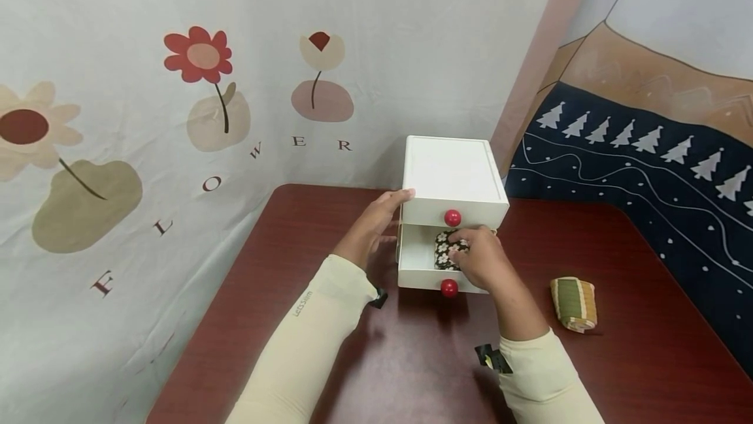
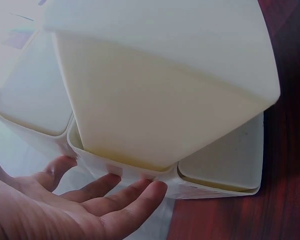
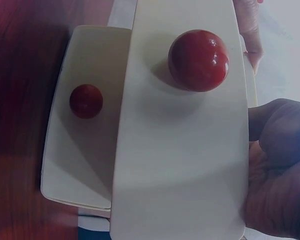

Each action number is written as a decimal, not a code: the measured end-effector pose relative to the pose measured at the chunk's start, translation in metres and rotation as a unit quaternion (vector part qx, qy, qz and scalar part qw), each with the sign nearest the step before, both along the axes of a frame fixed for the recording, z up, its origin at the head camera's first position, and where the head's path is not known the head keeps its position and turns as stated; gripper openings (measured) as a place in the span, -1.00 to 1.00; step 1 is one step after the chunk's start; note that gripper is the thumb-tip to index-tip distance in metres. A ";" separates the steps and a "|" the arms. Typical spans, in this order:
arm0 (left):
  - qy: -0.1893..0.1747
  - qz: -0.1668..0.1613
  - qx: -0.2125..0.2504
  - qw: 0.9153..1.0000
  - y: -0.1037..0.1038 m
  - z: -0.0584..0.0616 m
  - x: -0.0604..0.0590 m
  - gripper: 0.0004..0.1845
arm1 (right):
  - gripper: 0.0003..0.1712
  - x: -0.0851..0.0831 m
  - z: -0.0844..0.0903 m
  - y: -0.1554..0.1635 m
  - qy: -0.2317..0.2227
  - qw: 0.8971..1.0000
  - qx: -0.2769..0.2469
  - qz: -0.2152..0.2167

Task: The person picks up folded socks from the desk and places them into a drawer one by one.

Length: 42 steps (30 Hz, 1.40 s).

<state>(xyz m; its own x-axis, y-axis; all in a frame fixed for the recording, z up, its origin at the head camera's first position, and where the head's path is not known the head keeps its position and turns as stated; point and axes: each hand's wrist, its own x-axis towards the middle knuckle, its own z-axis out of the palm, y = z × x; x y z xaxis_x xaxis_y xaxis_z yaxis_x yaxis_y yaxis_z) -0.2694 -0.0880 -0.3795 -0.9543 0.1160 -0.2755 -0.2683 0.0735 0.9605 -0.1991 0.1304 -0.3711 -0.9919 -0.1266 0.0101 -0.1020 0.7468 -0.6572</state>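
A small white two-drawer cabinet (image 1: pixel 453 172) stands at the back of the dark red table (image 1: pixel 329 345). Each drawer has a red knob, the upper (image 1: pixel 452 217) and the lower (image 1: pixel 449 287). The lower drawer (image 1: pixel 414 257) is pulled out. My right hand (image 1: pixel 479 260) reaches into it and its fingers curl on a dark floral cloth (image 1: pixel 442 249) lying inside. My left hand (image 1: pixel 376 225) rests flat against the cabinet's left side, with the thumb at the top corner. The left wrist view shows that hand (image 2: pixel 90 200) with straight fingers against the white wall (image 2: pixel 160 100). Both knobs (image 3: pixel 198 60) appear in the right wrist view, beside my right hand (image 3: pixel 275 170).
A rolled green and tan striped cloth (image 1: pixel 573 303) lies on the table to the right of the cabinet. A flower-print sheet (image 1: pixel 176 117) hangs behind and to the left. A dark blue tree-print cloth (image 1: pixel 647 176) borders the table's right side.
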 end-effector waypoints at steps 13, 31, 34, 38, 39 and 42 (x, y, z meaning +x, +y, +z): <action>0.002 0.002 -0.001 1.000 0.001 0.001 0.003 -0.18 | -0.61 0.015 0.002 -0.003 0.021 0.999 0.043 -0.001; 0.003 0.006 -0.005 1.000 0.005 0.000 0.002 -0.15 | -0.79 0.084 -0.016 -0.016 0.196 0.971 0.047 -0.132; 0.008 0.006 -0.002 1.000 0.004 0.000 0.001 -0.15 | -0.79 0.085 -0.021 -0.017 0.144 0.978 0.076 -0.133; 0.008 0.008 0.001 1.000 0.003 -0.002 0.000 -0.16 | -0.75 0.082 -0.027 -0.018 0.087 0.982 0.115 -0.126; 0.008 0.008 0.000 1.000 0.003 -0.002 0.001 -0.16 | -0.73 0.082 -0.028 -0.019 0.079 0.982 0.120 -0.124; 0.006 0.011 -0.003 1.000 0.002 -0.002 0.002 -0.16 | -0.63 0.081 -0.030 -0.021 0.071 0.982 0.128 -0.115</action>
